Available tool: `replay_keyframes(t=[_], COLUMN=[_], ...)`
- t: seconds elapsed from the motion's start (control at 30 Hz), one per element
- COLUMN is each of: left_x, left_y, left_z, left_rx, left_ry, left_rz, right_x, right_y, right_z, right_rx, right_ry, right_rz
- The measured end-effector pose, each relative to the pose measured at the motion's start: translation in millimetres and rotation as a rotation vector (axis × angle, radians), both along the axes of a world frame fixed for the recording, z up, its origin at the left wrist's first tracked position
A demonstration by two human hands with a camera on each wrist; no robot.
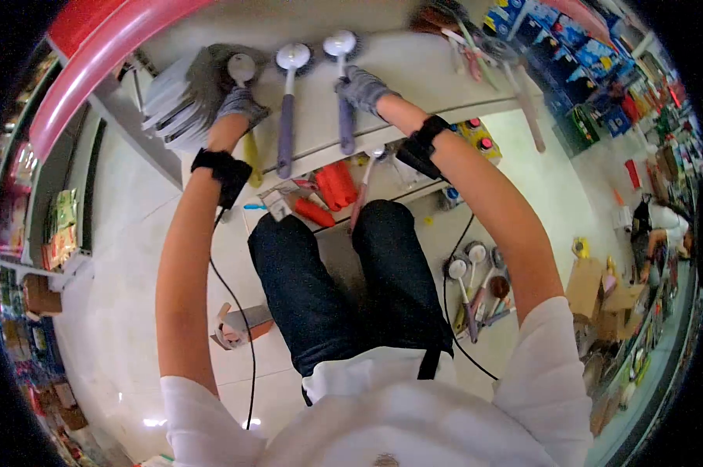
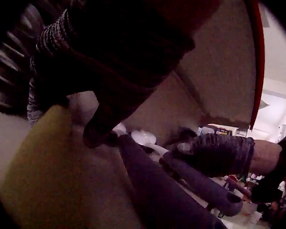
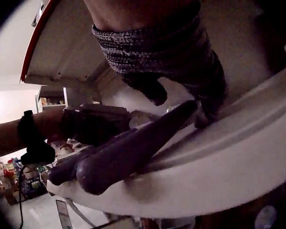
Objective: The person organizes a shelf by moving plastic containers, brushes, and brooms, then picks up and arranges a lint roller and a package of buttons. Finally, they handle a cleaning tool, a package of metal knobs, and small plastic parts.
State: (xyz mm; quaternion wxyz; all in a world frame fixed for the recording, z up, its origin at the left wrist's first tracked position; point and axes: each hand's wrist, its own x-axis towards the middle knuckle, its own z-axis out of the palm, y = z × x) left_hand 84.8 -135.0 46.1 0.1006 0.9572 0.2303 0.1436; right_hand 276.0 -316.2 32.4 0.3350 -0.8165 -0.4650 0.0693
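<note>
Three long-handled brushes with round white heads lie side by side on a pale shelf [image 1: 413, 70]. My gloved left hand [image 1: 242, 107] is over the neck of the brush with the yellow-green handle [image 1: 252, 159], its thumb spread away from the handle. To its right is a brush with a purple handle [image 1: 286, 136], which neither hand covers. My gloved right hand [image 1: 361, 89] is at the neck of another purple-handled brush [image 1: 346, 128]. In the right wrist view its thumb stands apart from this purple handle [image 3: 133, 148], while the fingers reach down beside the neck.
Grey-white stacked pieces [image 1: 184, 97] stand left of the brushes. Red items [image 1: 336, 185] sit on the lower shelf by my knees. More brushes [image 1: 458, 269] lie on the floor at right, near an opened cardboard box [image 1: 620, 307]. A cable hangs from each wrist strap.
</note>
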Motion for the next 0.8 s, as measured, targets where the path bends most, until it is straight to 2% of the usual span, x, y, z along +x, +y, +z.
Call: replay_keyframes(t=[0.03, 0.1, 0.13, 0.17, 0.23, 0.3, 0.37, 0.4, 0.47, 0.5, 0.53, 0.57, 0.6, 0.63, 0.7, 0.73, 0.8], left_x=[-1, -4, -17, -10, -17, -23, -36, -44, -56, -59, -61, -64, -67, -72, -72, -73, -82], left_y=[0, -12, -62, -51, -130, -97, -58, -43, -24, -41, -59, -77, -86, -76, -91, -97, -94], left_z=[0, 1, 37, 33, 86, 49, 9, -7, -29, -20, -12, -5, -3, -14, -13, -13, -18], left_rx=[0.052, 0.147, 0.215, 0.005, 0.126, 0.131, 0.135, 0.129, 0.12, 0.001, -0.038, -0.078, -0.115, -0.04, -0.027, -0.019, 0.032], left_ry=[0.029, 0.095, 0.116, 0.296, 0.319, 0.212, 0.104, 0.068, -0.003, 0.059, 0.049, 0.041, 0.033, 0.04, 0.033, 0.033, 0.025], left_rz=[-0.008, -0.032, 0.063, 0.095, 0.185, 0.127, 0.091, 0.021, -0.126, -0.047, -0.019, 0.013, 0.047, -0.045, 0.022, 0.056, 0.012], right_x=[1, -10, -7, -2, 10, -7, -22, -23, -33, -41, -44, -41, -68, -88, -120, -137, -160], right_y=[-2, -27, -37, -52, -92, -165, -230, -258, -316, -350, -396, -448, -458, -493, -513, -522, -525], right_z=[2, 29, 32, 29, 21, 31, 14, -12, -76, -116, -174, -260, -247, -299, -301, -314, -329], right_rx=[-0.024, -0.003, 0.031, 0.163, 0.418, 0.563, 0.365, 0.38, 0.187, 0.13, -0.165, -0.539, -0.2, -0.325, -0.741, -0.776, -0.757], right_ry=[-0.055, -0.148, -0.177, -0.243, -0.386, -0.4, -0.503, -0.477, -0.367, -0.26, -0.3, -0.449, -0.676, -0.286, 0.239, 0.326, 0.384], right_rz=[0.039, -0.067, -0.086, -0.111, -0.156, -0.09, -0.276, -0.313, -0.478, -0.524, -0.545, -0.509, -0.537, -0.69, -0.657, -0.68, -0.756])
